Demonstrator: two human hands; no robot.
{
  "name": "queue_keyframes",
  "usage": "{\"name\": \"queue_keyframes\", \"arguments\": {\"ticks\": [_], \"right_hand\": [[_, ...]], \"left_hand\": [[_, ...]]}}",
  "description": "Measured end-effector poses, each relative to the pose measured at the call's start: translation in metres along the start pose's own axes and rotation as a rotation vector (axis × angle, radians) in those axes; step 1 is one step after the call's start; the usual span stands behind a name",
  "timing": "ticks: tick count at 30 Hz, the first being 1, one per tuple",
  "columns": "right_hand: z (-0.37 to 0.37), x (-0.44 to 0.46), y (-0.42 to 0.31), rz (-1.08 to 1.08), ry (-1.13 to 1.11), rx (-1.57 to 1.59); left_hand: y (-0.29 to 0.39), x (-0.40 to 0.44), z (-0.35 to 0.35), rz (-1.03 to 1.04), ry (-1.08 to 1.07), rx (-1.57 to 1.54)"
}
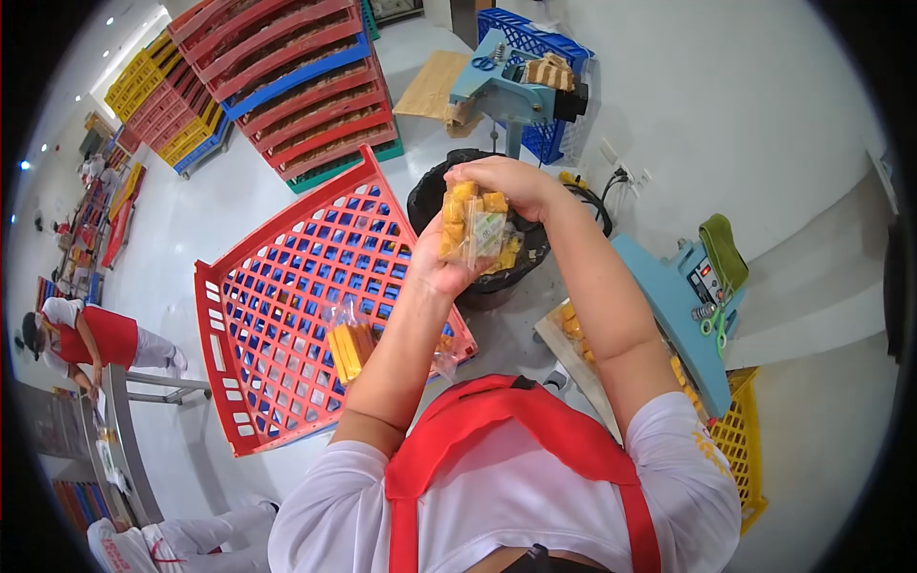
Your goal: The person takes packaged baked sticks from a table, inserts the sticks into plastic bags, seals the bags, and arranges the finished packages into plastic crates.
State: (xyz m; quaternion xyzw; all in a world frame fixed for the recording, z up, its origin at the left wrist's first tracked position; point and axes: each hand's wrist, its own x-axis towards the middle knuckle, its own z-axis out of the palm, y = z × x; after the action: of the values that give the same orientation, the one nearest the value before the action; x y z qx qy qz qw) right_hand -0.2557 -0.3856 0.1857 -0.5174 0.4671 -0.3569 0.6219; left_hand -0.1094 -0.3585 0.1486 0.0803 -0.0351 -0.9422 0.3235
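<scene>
Short-sleeved white shirt, red apron — yellow sleeve print

Packet | clear plastic, pale printed label | chunky yellow blocks inside | held between left hand and right hand

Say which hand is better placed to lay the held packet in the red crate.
Probably the left hand: it supports the packet on the side nearer the red crate; the right hand is farther.
</scene>
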Motion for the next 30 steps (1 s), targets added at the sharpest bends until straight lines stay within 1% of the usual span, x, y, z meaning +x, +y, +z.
{"name": "queue_keyframes", "arguments": {"ticks": [2, 5, 7, 8, 10, 11, 13, 14, 15, 17, 18, 19, 21, 22, 23, 25, 26, 27, 29, 30], "right_hand": [[0.0, 0.0, 0.002, 0.002, -0.006, 0.004], [0.007, -0.002, 0.004, -0.057, 0.001, -0.003], [0.017, -0.004, 0.011, -0.446, 0.219, 0.219], [0.023, -0.011, 0.016, -0.448, 0.22, 0.22], [0.039, -0.032, 0.025, -0.495, 0.543, 0.521], [0.042, -0.036, 0.036, -0.4, 0.069, 0.864], [0.061, -0.057, 0.061, -0.266, -0.252, 1.096], [0.061, -0.058, 0.07, -0.262, -0.254, 1.098], [0.062, -0.059, 0.076, -0.302, -0.249, 1.072], [0.06, -0.06, 0.084, -0.341, -0.235, 1.059], [0.055, -0.058, 0.077, -0.413, -0.113, 0.808], [0.051, -0.056, 0.073, -0.473, 0.007, 0.554], [0.042, -0.048, 0.082, -0.459, 0.014, 0.599], [0.04, -0.045, 0.085, -0.45, 0.013, 0.636], [0.039, -0.044, 0.089, -0.448, 0.016, 0.64], [0.044, -0.045, 0.084, -0.392, -0.114, 0.853], [0.049, -0.044, 0.088, -0.248, -0.162, 1.036], [0.05, -0.042, 0.092, -0.247, -0.155, 1.042], [0.05, -0.039, 0.101, -0.292, -0.438, 1.207], [0.05, -0.037, 0.108, -0.259, -0.455, 1.289]], "left_hand": [[0.0, 0.0, -0.002, -0.02, -0.011, -0.019], [0.0, 0.001, -0.005, 0.004, -0.056, 0.0], [0.0, 0.001, 0.0, 0.157, -0.111, 0.045], [0.001, -0.002, 0.002, 0.156, -0.112, 0.047], [0.008, -0.009, 0.007, 0.315, -0.193, 0.226], [0.011, -0.01, 0.011, 0.321, -0.197, 0.227], [0.015, -0.013, 0.015, 0.572, -0.258, 0.699], [0.023, -0.009, 0.005, 0.532, -0.227, 0.826], [0.022, -0.011, 0.006, 0.531, -0.221, 0.825], [0.017, -0.015, 0.009, 0.644, -0.224, 0.826], [0.021, -0.017, 0.008, 0.578, -0.194, 0.859], [0.017, -0.021, 0.014, 0.569, -0.19, 0.858], [0.005, -0.033, 0.029, 0.663, -0.146, 1.217], [0.003, -0.033, 0.023, 0.769, -0.097, 1.388], [-0.005, -0.037, 0.022, 0.764, -0.095, 1.389], [-0.021, -0.047, 0.021, 1.205, -0.254, 1.676], [-0.021, -0.047, 0.013, 1.195, -0.256, 1.677], [-0.019, -0.046, -0.004, 1.104, -0.301, 1.654], [-0.015, -0.043, -0.041, 0.924, -0.385, 1.598], [-0.014, -0.044, -0.044, 0.88, -0.407, 1.582]]}}
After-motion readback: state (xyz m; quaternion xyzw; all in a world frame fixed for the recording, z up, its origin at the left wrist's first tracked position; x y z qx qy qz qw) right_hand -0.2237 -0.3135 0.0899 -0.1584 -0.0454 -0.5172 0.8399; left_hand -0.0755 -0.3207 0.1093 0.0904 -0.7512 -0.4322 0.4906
